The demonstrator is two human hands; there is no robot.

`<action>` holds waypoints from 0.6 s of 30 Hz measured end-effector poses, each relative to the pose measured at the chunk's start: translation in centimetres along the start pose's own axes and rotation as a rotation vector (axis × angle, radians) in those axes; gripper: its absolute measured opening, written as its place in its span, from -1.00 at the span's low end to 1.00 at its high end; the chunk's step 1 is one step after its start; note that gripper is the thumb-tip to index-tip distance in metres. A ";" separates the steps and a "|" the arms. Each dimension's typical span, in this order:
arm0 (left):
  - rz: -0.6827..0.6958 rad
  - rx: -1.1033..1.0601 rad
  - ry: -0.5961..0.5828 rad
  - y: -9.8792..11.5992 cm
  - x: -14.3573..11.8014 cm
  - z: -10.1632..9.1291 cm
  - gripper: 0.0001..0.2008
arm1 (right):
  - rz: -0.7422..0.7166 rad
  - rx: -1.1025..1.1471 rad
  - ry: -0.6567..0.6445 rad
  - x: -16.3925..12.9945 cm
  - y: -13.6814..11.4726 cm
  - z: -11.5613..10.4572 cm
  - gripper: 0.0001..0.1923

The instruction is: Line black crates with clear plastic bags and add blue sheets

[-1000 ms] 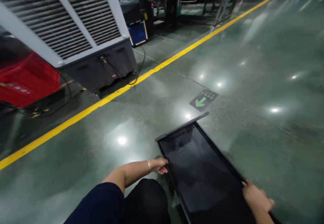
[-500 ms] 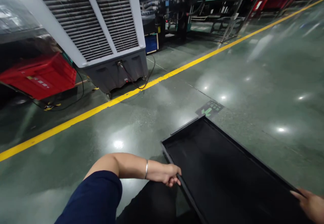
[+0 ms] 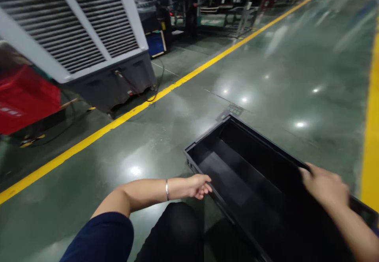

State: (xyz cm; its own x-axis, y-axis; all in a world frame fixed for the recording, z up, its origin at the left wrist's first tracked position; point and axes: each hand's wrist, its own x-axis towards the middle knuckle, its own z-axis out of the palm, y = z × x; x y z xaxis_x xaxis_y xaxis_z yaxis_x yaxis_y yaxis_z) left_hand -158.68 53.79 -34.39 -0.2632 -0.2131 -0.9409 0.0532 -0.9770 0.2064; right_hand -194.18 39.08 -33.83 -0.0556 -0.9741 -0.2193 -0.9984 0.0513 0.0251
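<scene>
A long black plastic bin [image 3: 251, 155], empty inside, sits low over the green floor in front of my knees. It is tipped so that its open side faces me. My left hand [image 3: 199, 186], with a thin bangle on the wrist, curls its fingers at the bin's near-left rim. My right hand [image 3: 324, 185] grips the far-right rim from above. My dark trouser knee shows between my arms.
A large white and grey air cooler [image 3: 89, 37] stands at the left behind a yellow floor line [image 3: 118, 122], its cable [image 3: 156, 88] trailing over the line. A red crate [image 3: 23, 100] lies at the far left, with racks and machines beyond. Another yellow stripe [image 3: 370, 135] runs along the right.
The bin has swung from lying flat and shallow to tipped up, showing its deep inside. My right hand moved up along the right rim. My view has turned slightly right.
</scene>
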 end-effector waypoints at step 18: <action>0.371 0.735 0.041 12.8 7.1 7.9 -0.93 | -0.416 0.231 -0.763 -18.3 -8.4 3.2 -0.47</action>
State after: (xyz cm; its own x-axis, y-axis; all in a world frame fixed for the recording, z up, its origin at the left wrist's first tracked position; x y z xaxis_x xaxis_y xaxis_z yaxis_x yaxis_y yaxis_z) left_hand -167.51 39.80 -36.33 -0.3165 -0.5356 -0.7829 -0.5179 -0.5939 0.6157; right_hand -184.86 57.16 -33.20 0.3992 -0.5165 -0.7575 -0.9131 -0.1497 -0.3792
